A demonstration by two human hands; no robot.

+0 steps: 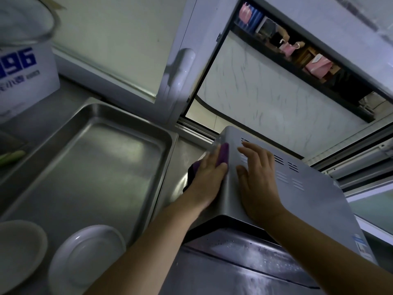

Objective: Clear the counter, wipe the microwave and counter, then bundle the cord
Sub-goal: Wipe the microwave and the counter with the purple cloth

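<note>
A silver microwave sits at the right on the steel counter, its vented top facing me. My left hand presses a purple cloth flat against the microwave's left side, fingers straight and pointing away from me. Only the cloth's far edge and a dark fold near the wrist show. My right hand rests flat on the microwave's top near the vent slots, fingers spread and holding nothing. No cord is visible.
A large steel tray lies left of the microwave. Two white plates sit at the lower left. A white box with blue print stands at the far left. A window frame rises behind.
</note>
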